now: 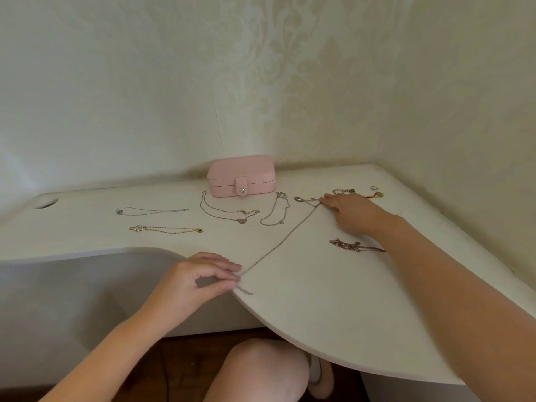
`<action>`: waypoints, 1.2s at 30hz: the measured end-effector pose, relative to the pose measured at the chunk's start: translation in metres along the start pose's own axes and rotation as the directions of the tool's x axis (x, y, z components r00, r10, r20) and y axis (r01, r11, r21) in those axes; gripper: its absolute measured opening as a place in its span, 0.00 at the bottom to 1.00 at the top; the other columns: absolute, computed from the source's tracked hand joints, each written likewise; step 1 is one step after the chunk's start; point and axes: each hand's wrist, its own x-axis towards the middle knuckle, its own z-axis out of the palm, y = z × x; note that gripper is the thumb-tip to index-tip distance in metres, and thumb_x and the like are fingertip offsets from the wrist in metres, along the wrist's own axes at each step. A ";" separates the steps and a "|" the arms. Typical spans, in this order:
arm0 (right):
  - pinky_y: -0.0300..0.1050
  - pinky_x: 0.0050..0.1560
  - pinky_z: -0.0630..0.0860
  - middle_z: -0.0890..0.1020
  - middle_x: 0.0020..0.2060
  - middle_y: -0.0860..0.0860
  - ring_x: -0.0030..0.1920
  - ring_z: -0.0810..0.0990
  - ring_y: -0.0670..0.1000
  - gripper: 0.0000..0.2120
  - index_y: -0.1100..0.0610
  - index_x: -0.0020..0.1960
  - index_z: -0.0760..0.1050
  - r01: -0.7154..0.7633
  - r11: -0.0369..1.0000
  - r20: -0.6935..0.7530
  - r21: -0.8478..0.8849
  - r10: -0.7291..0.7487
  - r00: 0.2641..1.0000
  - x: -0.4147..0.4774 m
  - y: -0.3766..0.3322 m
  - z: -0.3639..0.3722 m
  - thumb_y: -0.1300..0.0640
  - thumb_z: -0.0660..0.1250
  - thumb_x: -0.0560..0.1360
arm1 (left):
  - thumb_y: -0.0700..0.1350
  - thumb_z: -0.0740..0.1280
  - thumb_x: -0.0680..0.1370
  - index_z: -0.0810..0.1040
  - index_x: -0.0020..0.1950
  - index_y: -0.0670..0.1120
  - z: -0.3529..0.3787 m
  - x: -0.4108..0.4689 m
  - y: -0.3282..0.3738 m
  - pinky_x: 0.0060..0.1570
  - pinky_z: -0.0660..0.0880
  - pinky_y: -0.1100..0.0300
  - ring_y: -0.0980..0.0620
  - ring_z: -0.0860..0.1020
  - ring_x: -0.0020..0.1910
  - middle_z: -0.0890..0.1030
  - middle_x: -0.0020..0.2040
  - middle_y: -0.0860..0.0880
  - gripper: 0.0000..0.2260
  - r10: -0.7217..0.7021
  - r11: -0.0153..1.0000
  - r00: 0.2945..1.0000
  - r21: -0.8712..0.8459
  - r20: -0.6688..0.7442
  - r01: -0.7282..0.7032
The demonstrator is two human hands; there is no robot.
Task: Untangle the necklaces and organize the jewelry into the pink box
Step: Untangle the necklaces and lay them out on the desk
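White curved tabletop (319,300) in wallpapered corner | left hand (197,282) fingers curled, thumb and fingertips pinching near end of silver chain (281,242) at front edge | right hand (353,213) pinches far end, chain stretched straight between | closed pink box (240,175) at back by wall | tangled chains (353,245) near right forearm

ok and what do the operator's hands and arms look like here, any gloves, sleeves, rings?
Both are bare: no gloves, and no sleeves in view on either forearm. The left hand and right hand show no rings, and no watch is visible. A thin pale strand sits by the right wrist; I can't tell if it's worn or just lying there.
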 end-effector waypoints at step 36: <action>0.38 0.36 0.65 0.74 0.39 0.50 0.41 0.72 0.52 0.09 0.59 0.42 0.70 -0.032 0.983 -0.082 0.181 0.047 0.995 -0.017 -0.003 -0.013 0.63 0.55 0.79 | 0.43 0.67 0.76 0.80 0.44 0.50 -0.038 0.011 -0.026 0.50 0.65 0.76 0.64 0.75 0.51 0.79 0.51 0.56 0.03 -0.126 0.958 0.991 0.254 -0.038 0.131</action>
